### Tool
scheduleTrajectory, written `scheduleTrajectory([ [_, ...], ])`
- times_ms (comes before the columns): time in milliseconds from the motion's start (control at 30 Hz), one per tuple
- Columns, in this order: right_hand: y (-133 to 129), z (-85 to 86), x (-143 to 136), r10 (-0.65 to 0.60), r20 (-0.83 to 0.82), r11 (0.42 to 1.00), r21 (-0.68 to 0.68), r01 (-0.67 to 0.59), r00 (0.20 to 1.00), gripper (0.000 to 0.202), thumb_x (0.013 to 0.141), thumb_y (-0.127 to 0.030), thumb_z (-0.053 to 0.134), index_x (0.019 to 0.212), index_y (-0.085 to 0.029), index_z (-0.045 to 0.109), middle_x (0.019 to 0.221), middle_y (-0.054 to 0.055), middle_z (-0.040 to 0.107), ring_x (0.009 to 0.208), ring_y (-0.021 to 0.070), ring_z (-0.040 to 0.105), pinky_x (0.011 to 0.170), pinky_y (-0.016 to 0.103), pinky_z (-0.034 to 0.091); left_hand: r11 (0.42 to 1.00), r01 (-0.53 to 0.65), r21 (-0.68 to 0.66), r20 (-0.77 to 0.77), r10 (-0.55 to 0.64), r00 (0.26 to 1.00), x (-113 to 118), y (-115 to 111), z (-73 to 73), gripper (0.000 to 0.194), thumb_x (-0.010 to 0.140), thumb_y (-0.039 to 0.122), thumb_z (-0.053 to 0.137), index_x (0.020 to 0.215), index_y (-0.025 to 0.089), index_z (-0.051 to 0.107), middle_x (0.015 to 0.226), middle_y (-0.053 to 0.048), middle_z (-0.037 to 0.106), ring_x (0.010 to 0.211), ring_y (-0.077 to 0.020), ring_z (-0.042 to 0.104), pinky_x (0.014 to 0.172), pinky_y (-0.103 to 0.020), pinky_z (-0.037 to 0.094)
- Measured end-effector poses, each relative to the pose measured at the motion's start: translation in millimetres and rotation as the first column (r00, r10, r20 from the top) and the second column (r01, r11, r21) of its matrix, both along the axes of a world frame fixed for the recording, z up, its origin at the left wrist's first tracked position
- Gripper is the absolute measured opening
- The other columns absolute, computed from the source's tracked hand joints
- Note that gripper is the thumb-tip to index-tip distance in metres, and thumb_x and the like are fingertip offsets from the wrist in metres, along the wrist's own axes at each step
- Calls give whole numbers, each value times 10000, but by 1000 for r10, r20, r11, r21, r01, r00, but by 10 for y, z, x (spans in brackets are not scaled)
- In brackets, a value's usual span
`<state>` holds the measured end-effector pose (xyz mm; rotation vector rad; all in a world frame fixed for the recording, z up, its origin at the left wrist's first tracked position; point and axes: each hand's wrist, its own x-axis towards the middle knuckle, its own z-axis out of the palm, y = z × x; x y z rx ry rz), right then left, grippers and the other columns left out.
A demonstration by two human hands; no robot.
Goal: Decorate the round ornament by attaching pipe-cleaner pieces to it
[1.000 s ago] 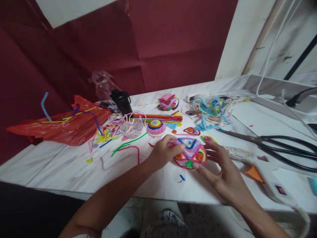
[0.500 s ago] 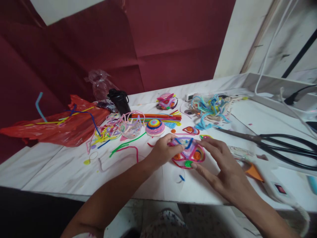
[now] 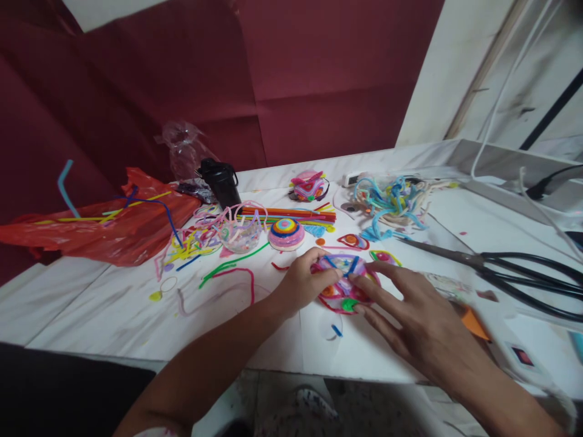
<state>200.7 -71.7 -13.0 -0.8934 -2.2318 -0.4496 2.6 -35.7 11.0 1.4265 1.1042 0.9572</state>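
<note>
Left hand (image 3: 300, 285), right hand (image 3: 410, 315) press flat fuzzy oval pipe-cleaner piece (image 3: 344, 282).

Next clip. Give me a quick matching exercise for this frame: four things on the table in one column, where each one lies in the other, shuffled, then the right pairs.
Things:
1. red plastic bag
2. black scissors
3. flat multicoloured craft piece
4. black cup

Places:
A. right side of the table, blades pointing left
B. between the left hand and right hand, touched by both
C. far left, with thin coloured sticks lying on it
D. at the back near the dark red backdrop, beside a clear crumpled bag

Pairs: 1-C, 2-A, 3-B, 4-D
</note>
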Motion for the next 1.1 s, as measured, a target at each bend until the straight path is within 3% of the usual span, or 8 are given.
scheduleTrajectory([
  [400,27,31,14,11,75,1000,23,-12,997,282,987,-283,468,1223,-153,550,1147,190,548,958,317,568,719,445,486,1000,-3,0,0,3,1000,-27,15,-48,270,695,347,605,903,177,582,768,11,558,692,-125,507,645,-244,394],
  [833,8,33,27,27,83,998,53,-31,996,280,960,-246,513,1216,-144,564,1136,191,573,945,305,573,735,458,505,1000,-21,18,21,20,1000,12,-27,-22,199,688,265,580,860,165,581,704,27,518,633,-100,455,593,-223,360],
  [1100,-72,45,-8,26,49,997,69,-30,998,267,955,-217,504,1172,-110,618,1111,205,596,972,302,583,765,448,522,999,-50,9,58,49,997,46,-87,-10,179,666,236,590,830,164,594,711,20,566,648,-109,487,596,-222,373],
])
